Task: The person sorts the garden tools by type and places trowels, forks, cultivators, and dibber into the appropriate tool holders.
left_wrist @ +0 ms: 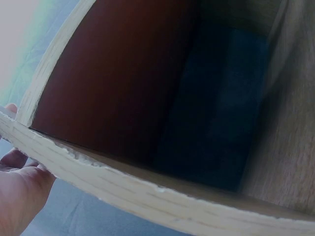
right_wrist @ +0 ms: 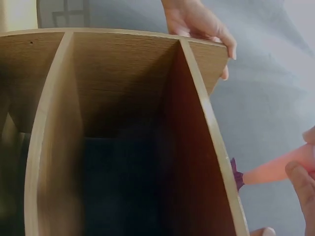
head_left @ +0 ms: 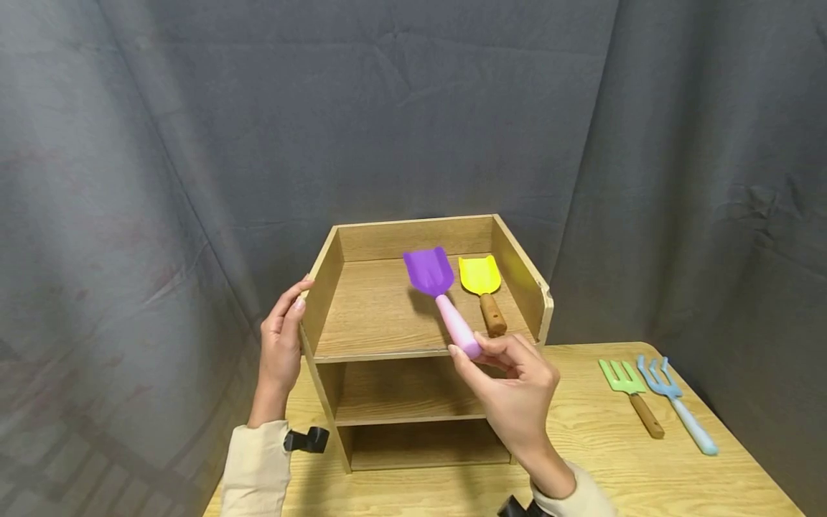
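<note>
A wooden three-tier shelf [head_left: 423,420] stands on the table. My right hand [head_left: 510,384] pinches the pink handle of a purple toy shovel [head_left: 431,276], whose blade hovers over the top tier. A yellow shovel [head_left: 481,280] with a brown handle lies on that tier to the right. My left hand [head_left: 281,345] holds the shelf's left side wall with its thumb over the top edge. In the right wrist view the pink handle [right_wrist: 275,169] shows beside the shelf [right_wrist: 123,98], and the left hand [right_wrist: 199,22] grips the far corner. The left wrist view shows the shelf edge [left_wrist: 147,191] and the left hand [left_wrist: 19,182].
A green toy fork [head_left: 629,388] with a brown handle and a blue toy fork [head_left: 675,402] lie side by side on the wooden table [head_left: 594,467] to the right of the shelf. Grey curtain hangs behind and on both sides.
</note>
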Motion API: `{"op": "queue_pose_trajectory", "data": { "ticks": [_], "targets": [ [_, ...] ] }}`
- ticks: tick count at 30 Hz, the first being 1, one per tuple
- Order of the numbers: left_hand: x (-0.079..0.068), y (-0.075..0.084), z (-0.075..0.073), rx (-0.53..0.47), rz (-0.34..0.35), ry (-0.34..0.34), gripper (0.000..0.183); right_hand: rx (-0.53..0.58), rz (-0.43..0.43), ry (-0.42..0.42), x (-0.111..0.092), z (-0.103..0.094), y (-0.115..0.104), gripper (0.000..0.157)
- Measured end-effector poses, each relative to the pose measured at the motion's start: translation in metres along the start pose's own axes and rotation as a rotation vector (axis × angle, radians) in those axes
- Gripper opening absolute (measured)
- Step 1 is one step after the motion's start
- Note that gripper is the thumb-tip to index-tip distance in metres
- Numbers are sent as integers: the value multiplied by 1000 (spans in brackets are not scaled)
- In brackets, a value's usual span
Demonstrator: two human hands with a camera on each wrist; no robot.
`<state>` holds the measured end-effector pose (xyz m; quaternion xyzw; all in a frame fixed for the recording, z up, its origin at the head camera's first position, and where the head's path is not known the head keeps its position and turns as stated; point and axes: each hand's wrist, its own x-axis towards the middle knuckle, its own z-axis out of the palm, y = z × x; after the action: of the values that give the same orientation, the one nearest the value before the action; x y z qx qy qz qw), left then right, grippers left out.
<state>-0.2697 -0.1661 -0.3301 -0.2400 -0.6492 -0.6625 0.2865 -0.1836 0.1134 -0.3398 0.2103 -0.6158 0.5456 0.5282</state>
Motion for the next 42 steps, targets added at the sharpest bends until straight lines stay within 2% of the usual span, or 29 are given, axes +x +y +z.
{"op": "queue_pose_trajectory", "data": {
  "ticks": [11, 20, 30, 35, 42],
  "targets": [
    [0, 0, 0, 8, -4, -5, 35, -21, 15, 3, -5, 13, 9, 26],
    [0, -1, 0, -10, 7, -3, 34, -84, 10, -11, 5, 25, -14, 25],
    [-1, -1, 1, -15, -5, 1, 35, -84, 28, -12, -7, 33, 21, 20],
    [-1, -1, 0, -15, -13, 2, 35, -78, 44, -14, -8, 37, 25, 19],
    [-1, -1, 0, 0, -5, 5, 35, -95, 23, -24, -5, 41, 26, 21]
  ]
}}
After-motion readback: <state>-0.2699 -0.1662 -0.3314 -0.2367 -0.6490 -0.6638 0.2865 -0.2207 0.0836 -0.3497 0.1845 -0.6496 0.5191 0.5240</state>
